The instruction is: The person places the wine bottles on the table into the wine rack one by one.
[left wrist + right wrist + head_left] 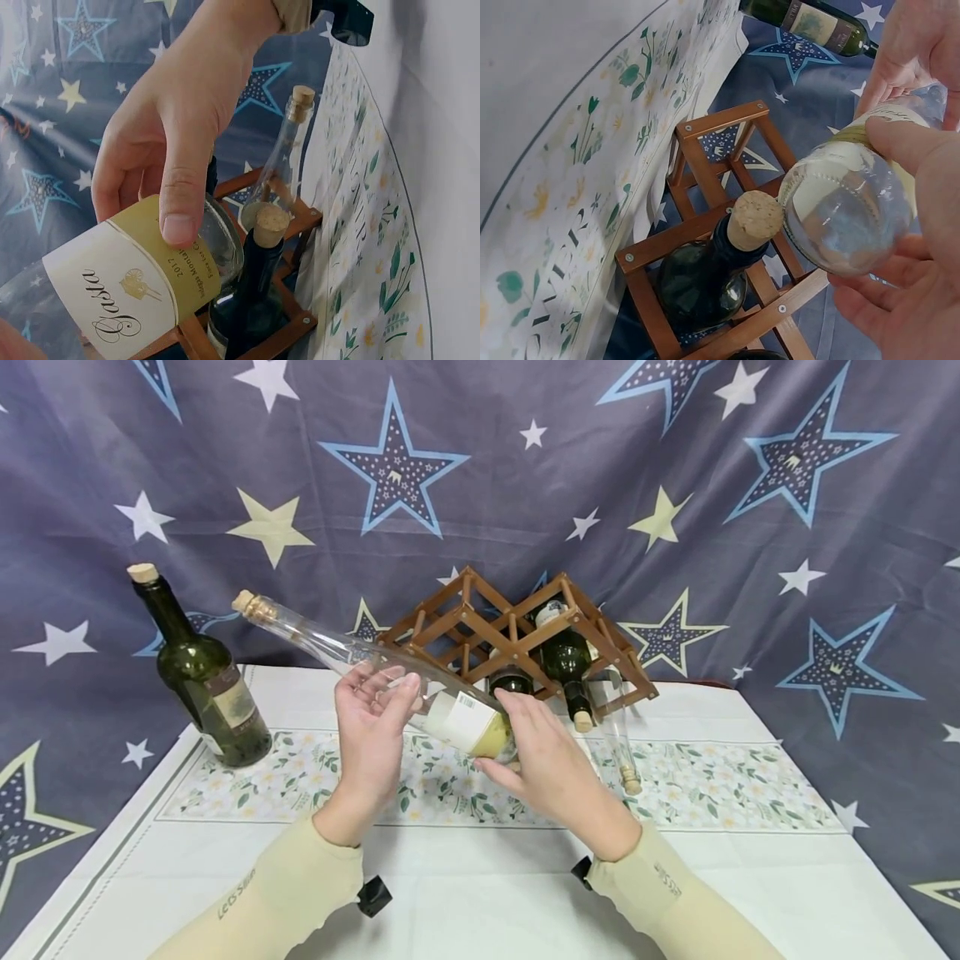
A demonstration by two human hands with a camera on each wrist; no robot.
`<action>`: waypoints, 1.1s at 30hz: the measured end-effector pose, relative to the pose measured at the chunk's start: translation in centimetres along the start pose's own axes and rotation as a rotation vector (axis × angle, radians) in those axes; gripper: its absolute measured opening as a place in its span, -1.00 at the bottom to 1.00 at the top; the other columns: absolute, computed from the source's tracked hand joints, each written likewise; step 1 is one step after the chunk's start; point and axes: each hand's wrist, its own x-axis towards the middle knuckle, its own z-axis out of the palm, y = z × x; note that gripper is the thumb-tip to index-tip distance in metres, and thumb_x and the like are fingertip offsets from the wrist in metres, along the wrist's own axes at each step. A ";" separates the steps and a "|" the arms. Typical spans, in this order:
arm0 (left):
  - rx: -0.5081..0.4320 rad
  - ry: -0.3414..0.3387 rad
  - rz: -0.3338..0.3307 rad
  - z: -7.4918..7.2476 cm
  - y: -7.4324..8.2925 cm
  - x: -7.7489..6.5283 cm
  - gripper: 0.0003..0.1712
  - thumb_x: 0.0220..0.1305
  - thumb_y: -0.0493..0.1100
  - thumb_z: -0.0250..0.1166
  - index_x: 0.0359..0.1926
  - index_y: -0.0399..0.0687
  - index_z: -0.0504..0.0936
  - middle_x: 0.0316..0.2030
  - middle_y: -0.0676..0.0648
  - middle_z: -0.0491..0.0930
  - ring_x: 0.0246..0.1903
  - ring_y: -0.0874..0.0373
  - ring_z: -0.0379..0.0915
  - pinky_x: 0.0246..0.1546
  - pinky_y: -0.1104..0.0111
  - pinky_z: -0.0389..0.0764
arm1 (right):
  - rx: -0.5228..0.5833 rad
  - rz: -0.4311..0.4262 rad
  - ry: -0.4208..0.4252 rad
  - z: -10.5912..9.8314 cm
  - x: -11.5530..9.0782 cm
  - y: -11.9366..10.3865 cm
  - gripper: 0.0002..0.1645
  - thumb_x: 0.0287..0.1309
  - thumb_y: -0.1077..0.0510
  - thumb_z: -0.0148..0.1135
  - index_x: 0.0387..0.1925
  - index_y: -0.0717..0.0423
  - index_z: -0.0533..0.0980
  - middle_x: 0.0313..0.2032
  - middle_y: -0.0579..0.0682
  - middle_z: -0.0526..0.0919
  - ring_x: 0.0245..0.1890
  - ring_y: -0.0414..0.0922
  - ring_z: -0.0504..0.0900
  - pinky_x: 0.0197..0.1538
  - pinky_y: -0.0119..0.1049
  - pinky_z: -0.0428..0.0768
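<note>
while the left wrist view alone shows its gold emblem [135, 284], both hands [371, 737] [550, 758] grip the clear bottle [452, 718].

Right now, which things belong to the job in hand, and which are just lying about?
Likely the job's:
clear bottle held in left hand and right hand
wooden rack
racked dark bottles
racked clear bottle
standing green bottle

Lying about, seemingly:
floral runner
white tablecloth
starry backdrop

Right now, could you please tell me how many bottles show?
5: green bottle standing left, held bottle centre, upper dark bottle, lower dark bottle and clear bottle in rack; others may hide.
</note>
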 end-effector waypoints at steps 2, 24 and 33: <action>0.000 0.003 -0.014 0.0 -0.1 -0.1 -0.26 0.28 -0.30 0.34 0.29 -0.18 0.06 0.09 -0.24 0.38 -0.18 0.17 0.46 -0.02 0.24 0.60 | 0.004 0.003 -0.006 0.1 0.0 0.0 0.10 0.12 -0.20 0.40 0.48 0.25 0.14 0.28 0.16 0.39 0.24 0.01 0.41 0.32 -0.17 0.34; -0.095 -0.086 -0.087 0.0 -0.5 -0.6 -0.26 0.35 -0.24 0.29 0.35 -0.19 0.02 0.10 -0.26 0.35 0.06 -0.05 0.53 0.16 0.07 0.47 | 0.000 0.001 0.001 -0.3 0.0 0.2 0.14 0.09 -0.20 0.42 0.52 0.16 0.09 0.28 0.13 0.39 0.19 0.01 0.43 0.22 -0.10 0.41; -0.072 -0.118 -0.071 0.0 -0.4 -0.3 -0.30 0.38 -0.29 0.23 0.33 -0.26 0.00 0.07 -0.24 0.35 0.01 -0.01 0.54 0.14 0.11 0.50 | -0.020 -0.061 0.069 -1.0 0.4 0.6 0.11 0.06 -0.14 0.45 0.48 0.22 0.14 0.30 0.15 0.39 0.21 0.04 0.42 0.27 -0.12 0.35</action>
